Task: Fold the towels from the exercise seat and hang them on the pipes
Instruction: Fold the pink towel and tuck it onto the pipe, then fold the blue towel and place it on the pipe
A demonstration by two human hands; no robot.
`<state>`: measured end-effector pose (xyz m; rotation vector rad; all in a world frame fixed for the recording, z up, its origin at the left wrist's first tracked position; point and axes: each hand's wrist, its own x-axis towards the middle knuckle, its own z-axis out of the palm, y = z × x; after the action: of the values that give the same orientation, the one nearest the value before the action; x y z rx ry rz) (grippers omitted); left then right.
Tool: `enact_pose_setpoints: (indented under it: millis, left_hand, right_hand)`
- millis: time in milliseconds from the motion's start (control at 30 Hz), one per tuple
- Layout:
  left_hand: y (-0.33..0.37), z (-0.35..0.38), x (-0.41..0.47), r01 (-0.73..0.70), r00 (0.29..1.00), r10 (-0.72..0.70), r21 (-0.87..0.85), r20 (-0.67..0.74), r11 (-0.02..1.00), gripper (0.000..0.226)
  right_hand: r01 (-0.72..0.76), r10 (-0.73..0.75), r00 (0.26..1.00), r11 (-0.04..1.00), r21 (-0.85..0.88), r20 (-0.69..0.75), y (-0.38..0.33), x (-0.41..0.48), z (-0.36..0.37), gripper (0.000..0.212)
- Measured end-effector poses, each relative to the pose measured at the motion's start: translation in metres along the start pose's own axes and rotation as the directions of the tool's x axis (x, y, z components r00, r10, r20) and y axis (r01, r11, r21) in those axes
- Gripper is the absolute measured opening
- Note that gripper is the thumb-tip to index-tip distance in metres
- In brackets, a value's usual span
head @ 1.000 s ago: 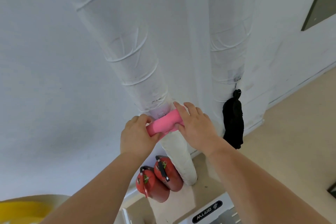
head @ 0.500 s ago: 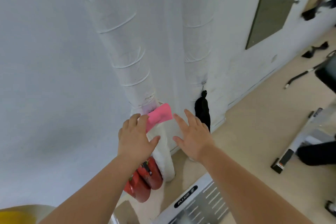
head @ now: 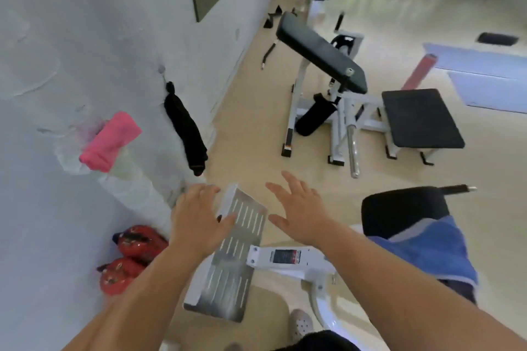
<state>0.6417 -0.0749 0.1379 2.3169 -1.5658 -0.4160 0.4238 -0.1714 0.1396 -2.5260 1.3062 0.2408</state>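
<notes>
Towels in two places: pink towel (head: 109, 141) draped folded over the pipe (head: 134, 191) at left, blue towel (head: 427, 248) heaped on the exercise seat (head: 399, 208) at right. With left hand (head: 196, 216) and right hand (head: 302, 208) both spread wide and empty, reach right, pinch two corners, lift clear.

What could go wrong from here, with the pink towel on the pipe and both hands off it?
1. The pink towel rests folded on the white pipe, with neither left hand nor right hand on it; it may slide off toward the red fire extinguishers.
2. The metal footplate and white frame lie close to the person's shoe: a possible trip when turning to the blue towel.
</notes>
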Motion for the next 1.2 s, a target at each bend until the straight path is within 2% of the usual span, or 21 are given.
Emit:
enact_pose_setpoints:
  millis: [200,333,567,700,867,1033,1200]
  left_hand:
    - [0.095,0.059,-0.039,-0.203,0.963,0.209,-0.052,0.172,0.978,0.07]
    - [0.159,0.105,-0.056,-0.228,0.934,0.236,-0.061,0.27,0.972,0.065]
    - [0.285,0.191,-0.095,-0.221,0.889,0.212,-0.026,0.406,0.975,0.063]
    - [0.345,0.225,-0.101,-0.249,0.858,0.219,0.003,0.464,0.968,0.06]
    - [0.39,0.26,-0.092,-0.278,0.827,0.225,0.026,0.516,0.96,0.056]
    - [0.406,0.301,-0.07,-0.283,0.758,0.192,0.049,0.624,0.958,0.053]
    - [0.414,0.34,-0.038,-0.255,0.715,0.157,0.045,0.681,0.966,0.047]
  right_hand:
    - [-0.27,0.271,0.962,0.954,0.13,0.005,0.096,-0.106,0.03,0.07]
    - [-0.401,0.403,0.915,0.896,0.189,0.026,0.167,-0.163,0.054,0.069]
    - [-0.45,0.444,0.892,0.858,0.249,0.083,0.301,-0.246,0.095,0.067]
    - [-0.503,0.503,0.86,0.812,0.296,0.083,0.36,-0.265,0.115,0.065]
    - [-0.572,0.565,0.813,0.731,0.372,0.141,0.395,-0.26,0.148,0.067]
    - [-0.605,0.57,0.791,0.678,0.417,0.221,0.398,-0.24,0.188,0.072]
    - [-0.628,0.646,0.748,0.611,0.483,0.156,0.389,-0.221,0.216,0.07]
